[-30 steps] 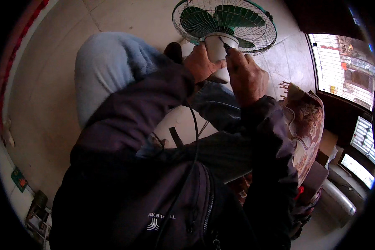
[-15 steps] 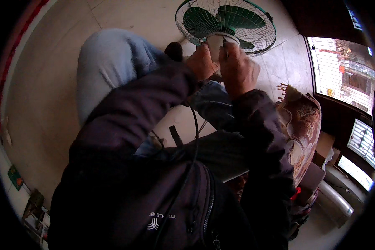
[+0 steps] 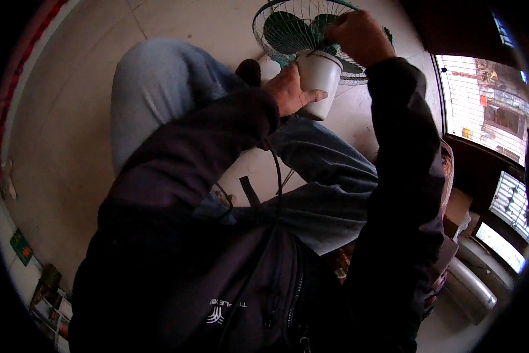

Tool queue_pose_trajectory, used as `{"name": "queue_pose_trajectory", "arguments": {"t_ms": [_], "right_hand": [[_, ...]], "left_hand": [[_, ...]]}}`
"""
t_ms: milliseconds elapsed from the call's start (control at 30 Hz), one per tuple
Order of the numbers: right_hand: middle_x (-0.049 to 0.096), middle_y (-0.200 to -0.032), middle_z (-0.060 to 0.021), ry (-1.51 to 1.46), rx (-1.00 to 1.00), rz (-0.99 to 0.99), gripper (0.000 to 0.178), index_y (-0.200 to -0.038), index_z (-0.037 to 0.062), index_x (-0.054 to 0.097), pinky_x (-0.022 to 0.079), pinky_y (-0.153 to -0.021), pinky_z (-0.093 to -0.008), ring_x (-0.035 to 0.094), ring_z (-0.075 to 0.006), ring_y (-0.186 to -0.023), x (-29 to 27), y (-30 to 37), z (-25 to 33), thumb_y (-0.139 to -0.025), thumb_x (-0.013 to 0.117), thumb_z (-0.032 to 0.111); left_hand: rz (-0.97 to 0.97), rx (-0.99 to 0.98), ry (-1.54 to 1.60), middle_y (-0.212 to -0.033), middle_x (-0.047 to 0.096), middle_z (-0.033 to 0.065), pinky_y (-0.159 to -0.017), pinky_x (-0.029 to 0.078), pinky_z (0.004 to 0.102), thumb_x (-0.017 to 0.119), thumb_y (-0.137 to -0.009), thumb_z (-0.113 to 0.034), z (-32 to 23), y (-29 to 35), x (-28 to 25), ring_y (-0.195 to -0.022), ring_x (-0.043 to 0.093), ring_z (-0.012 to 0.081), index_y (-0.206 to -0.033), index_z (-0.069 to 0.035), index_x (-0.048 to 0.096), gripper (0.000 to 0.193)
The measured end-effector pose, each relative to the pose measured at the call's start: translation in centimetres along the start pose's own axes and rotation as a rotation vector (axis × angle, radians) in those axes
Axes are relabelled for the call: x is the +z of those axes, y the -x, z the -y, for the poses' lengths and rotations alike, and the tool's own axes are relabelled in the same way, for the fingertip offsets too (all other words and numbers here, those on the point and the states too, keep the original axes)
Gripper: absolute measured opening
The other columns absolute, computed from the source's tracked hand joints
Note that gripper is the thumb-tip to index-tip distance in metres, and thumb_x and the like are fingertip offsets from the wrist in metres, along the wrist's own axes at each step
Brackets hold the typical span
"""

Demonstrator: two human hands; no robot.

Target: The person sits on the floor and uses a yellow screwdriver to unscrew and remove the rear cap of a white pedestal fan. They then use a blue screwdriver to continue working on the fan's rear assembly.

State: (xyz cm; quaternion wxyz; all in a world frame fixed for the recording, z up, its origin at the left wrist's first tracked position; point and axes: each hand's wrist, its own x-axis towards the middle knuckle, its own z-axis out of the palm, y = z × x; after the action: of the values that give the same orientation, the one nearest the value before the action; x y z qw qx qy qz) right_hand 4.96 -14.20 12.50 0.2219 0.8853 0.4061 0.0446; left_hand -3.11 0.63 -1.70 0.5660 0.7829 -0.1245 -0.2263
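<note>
An electric fan lies on the floor ahead of me, with green blades (image 3: 288,30) inside a round wire cage (image 3: 257,36). Its white motor housing (image 3: 323,73) points back toward me. My left hand (image 3: 287,91) is closed around the left side of this housing, the thumb lying across it. Beyond the housing, my right hand (image 3: 361,40) is raised in front of the cage's right part, its fingers curled together. A small dark shape shows between those fingertips and the housing's far rim; what it is, I cannot make out.
My bent leg in jeans (image 3: 152,94) is on the left, the other leg (image 3: 329,159) folded below the fan. A black cord (image 3: 278,176) hangs down my front. To the right are a cardboard box (image 3: 457,210), a pale cylinder (image 3: 471,288) and a bright window (image 3: 482,103).
My right hand has moved up and right, off the housing to the cage. More of the white housing shows now. My left hand stays on it, its thumb now stretched across.
</note>
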Motion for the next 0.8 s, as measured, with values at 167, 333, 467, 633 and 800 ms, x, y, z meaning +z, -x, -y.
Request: {"name": "queue_pose_trajectory", "arguments": {"t_ms": [167,333,467,633,800], "right_hand": [[0.069,-0.082,-0.0082,-0.446,0.285,-0.105,0.023,-0.101,0.0161,0.071,0.056,-0.063,-0.0314,0.068,-0.0224,-0.072,-0.6,3.8,1.5,-0.078,0.067,0.015],[0.066,-0.08,-0.007,-1.204,1.131,-0.034,0.03,-0.111,0.0015,0.066,0.046,-0.054,-0.0226,0.058,-0.0111,-0.063,-7.7,9.0,2.0,-0.089,0.063,0.021],[0.067,-0.082,-0.0076,-1.462,1.284,-0.257,0.038,-0.116,-0.0035,0.062,0.043,-0.052,-0.0202,0.055,-0.0086,-0.063,-5.2,15.0,3.6,-0.092,0.061,0.027],[0.067,-0.087,-0.0098,-1.774,1.449,-0.514,0.039,-0.12,-0.0041,0.059,0.046,-0.056,-0.0234,0.057,-0.011,-0.068,-0.6,18.8,9.4,-0.092,0.062,0.024],[0.067,-0.087,-0.0096,-1.917,1.524,-0.638,0.042,-0.12,-0.005,0.059,0.047,-0.061,-0.0247,0.057,-0.0118,-0.07,0.5,17.6,13.3,-0.092,0.063,0.026]], "left_hand": [[-0.066,0.046,0.084,-0.123,0.055,0.0273,-0.099,0.043,0.0402,0.076,-0.07,-0.056,0.1,0.0,0.4,-0.112,0.057,0.0379,-0.128,0.009,0.042,0.093],[-0.073,-0.004,-0.105,-0.126,0.05,0.0289,-0.098,0.043,0.0416,0.072,-0.07,-0.062,-1.0,-0.1,-0.6,-0.115,0.054,0.0384,-0.132,0.011,0.034,0.103],[-0.145,-0.096,-0.2,-0.131,0.044,0.0292,-0.098,0.043,0.0444,0.076,-0.065,-0.062,-3.7,0.4,0.2,-0.119,0.049,0.0415,-0.137,0.009,0.027,0.113],[-0.185,-0.105,-0.328,-0.133,0.037,0.0309,-0.099,0.042,0.0478,0.079,-0.064,-0.053,-7.1,0.4,2.6,-0.12,0.045,0.0439,-0.143,0.007,0.011,0.12],[-0.26,0.019,-0.439,-0.131,0.041,0.031,-0.1,0.04,0.0461,0.083,-0.061,-0.041,-3.5,-0.1,2.6,-0.12,0.045,0.044,-0.139,0.007,0.018,0.112]]}}
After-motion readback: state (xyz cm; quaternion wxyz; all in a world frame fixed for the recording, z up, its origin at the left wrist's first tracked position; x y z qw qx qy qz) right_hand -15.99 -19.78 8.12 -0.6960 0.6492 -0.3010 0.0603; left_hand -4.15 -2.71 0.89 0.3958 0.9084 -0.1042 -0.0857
